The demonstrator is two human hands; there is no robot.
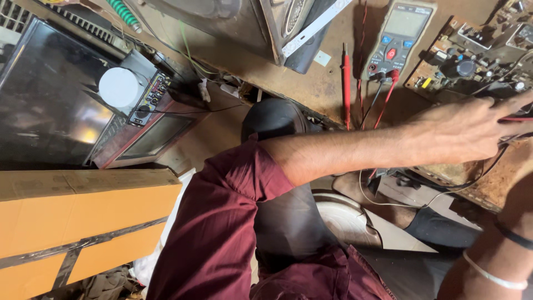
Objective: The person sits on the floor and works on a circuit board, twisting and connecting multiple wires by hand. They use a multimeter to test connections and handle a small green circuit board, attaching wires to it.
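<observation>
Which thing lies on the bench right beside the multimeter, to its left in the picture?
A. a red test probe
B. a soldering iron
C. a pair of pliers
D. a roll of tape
A: a slim red test probe lies on the brown bench just left of the grey multimeter, while the left hand reaches toward the circuit board.

We see a maroon sleeve (222,222), a grey multimeter (401,36) at one o'clock, and an orange box (83,222).
</observation>
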